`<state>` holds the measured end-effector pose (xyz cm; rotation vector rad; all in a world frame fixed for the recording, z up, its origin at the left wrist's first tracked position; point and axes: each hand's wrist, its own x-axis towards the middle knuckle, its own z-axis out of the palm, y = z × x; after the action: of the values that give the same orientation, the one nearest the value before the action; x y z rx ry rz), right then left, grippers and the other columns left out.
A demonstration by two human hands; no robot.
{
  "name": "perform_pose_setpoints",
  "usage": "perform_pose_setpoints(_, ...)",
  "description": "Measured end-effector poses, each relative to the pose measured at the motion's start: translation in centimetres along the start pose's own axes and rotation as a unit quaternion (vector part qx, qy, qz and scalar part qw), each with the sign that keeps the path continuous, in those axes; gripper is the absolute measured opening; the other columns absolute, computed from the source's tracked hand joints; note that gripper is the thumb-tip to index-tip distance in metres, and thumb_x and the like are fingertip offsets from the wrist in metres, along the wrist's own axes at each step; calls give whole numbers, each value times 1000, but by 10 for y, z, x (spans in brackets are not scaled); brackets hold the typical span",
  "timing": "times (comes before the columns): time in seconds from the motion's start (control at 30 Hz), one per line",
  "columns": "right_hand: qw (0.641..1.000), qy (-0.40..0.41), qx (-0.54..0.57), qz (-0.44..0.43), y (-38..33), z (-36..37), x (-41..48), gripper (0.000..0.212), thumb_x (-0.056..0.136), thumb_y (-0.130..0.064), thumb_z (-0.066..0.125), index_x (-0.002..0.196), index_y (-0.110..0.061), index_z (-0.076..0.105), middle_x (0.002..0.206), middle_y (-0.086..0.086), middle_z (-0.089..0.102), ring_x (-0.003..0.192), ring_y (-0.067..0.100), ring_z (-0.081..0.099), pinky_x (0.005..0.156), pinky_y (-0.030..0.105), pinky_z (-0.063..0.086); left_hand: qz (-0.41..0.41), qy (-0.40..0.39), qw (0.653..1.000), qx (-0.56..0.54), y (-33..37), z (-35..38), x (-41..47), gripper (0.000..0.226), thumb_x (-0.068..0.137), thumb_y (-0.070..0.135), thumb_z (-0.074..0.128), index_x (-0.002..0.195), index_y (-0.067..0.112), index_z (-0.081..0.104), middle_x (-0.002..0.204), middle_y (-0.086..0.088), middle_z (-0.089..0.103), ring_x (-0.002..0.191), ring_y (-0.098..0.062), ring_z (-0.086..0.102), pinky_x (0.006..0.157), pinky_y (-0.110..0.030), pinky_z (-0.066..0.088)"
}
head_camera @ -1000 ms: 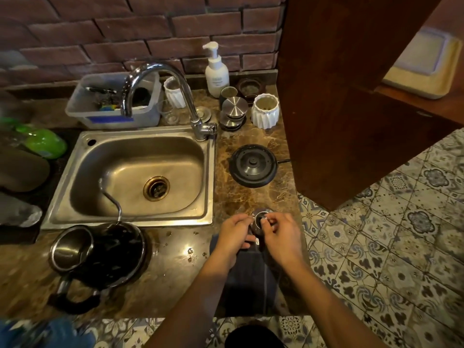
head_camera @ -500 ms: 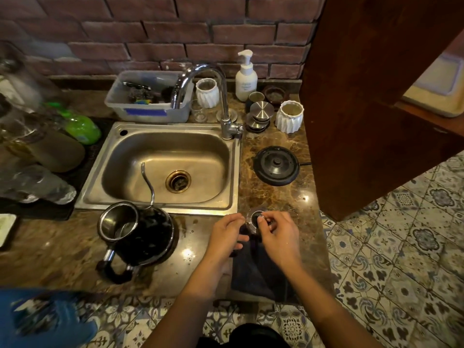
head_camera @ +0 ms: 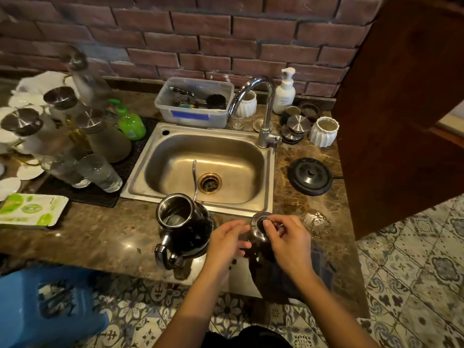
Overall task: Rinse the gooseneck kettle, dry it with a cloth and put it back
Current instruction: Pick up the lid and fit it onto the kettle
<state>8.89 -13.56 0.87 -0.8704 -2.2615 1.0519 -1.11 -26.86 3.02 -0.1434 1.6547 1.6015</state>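
Head camera looks down on a brown marbled stone counter (head_camera: 100, 237) set against a red brick wall (head_camera: 200, 33), with patterned blue-and-white floor tiles (head_camera: 414, 285) below and to the right of the hands. Beyond the hands lies a stainless steel sink (head_camera: 155, 159) with a curved chrome tap (head_camera: 266, 114) at its far right corner. Behind the sink stand a clear plastic tub of utensils (head_camera: 193, 114) and a white pump soap bottle (head_camera: 285, 92). Far right of the hands, a dark wooden cabinet panel (head_camera: 401, 109) rises from the floor, and a round black kettle base (head_camera: 310, 176) sits on the counter just in front of it.

Both bare forearms reach up from the bottom edge and meet over the counter's near edge. The left hand (head_camera: 226, 241) curls loosely, fingers bent around the side of a small shiny metal lid (head_camera: 258, 228). The right hand (head_camera: 288, 243) pinches the top of that lid with thumb and fingertips. A dark cloth (head_camera: 278, 280) hangs beneath the hands, draped over the counter's edge.

Just left of the left hand, touching distance away, the glossy black gooseneck kettle (head_camera: 185, 227) stands upright on the counter, lid off, steel interior showing, its thin spout rising over the sink rim and its handle toward the person.
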Motion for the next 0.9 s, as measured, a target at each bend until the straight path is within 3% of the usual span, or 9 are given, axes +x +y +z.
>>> perform_pose_setpoints(0.1,1000,6,15,-20,-18,4,-2,11,89,-30,73,100,-27,73,89,-15,60,82,3,60,70,4,40,9,-3,1000,-8,12,-14,-11,17,102,18,60,115,19,72,100,2,82,67,-16,70,64,-29,54)
perform_pose_setpoints(0.37,996,31,50,-65,-74,26,-1,13,88,-31,74,100,-28,73,91,-16,61,74,8,60,67,10,45,79,-7,997,-26,40,-56,-31,14,99,20,66,109,20,77,98,1,81,63,-11,66,54,-18,52)
perform_pose_setpoints(0.57,996,18,45,-69,-111,56,3,14,88,-34,72,100,-26,74,90,-14,62,78,7,60,67,19,50,147,14,989,29,49,-101,-29,15,100,32,63,109,34,75,101,7,80,71,-14,71,67,-26,54)
perform_pose_setpoints(0.67,996,-3,55,-67,-127,76,4,15,89,-33,72,101,-26,74,91,-15,62,79,8,60,70,18,50,177,42,981,68,53,-122,-26,16,99,34,64,111,39,73,101,13,79,72,-9,73,63,-20,53)
perform_pose_setpoints(0.8,996,-37,59,-61,-145,101,8,14,90,-35,70,102,-30,72,94,-14,63,84,2,60,72,17,50,188,65,978,62,58,-144,-21,17,98,26,67,109,36,74,97,9,80,68,-5,72,60,-17,51)
perform_pose_setpoints(0.9,995,-55,60,-59,-152,116,11,12,90,-34,70,101,-32,73,95,-17,63,86,0,59,75,20,52,190,61,977,69,61,-156,-17,20,98,19,66,106,35,74,96,11,80,75,-4,73,62,-15,54)
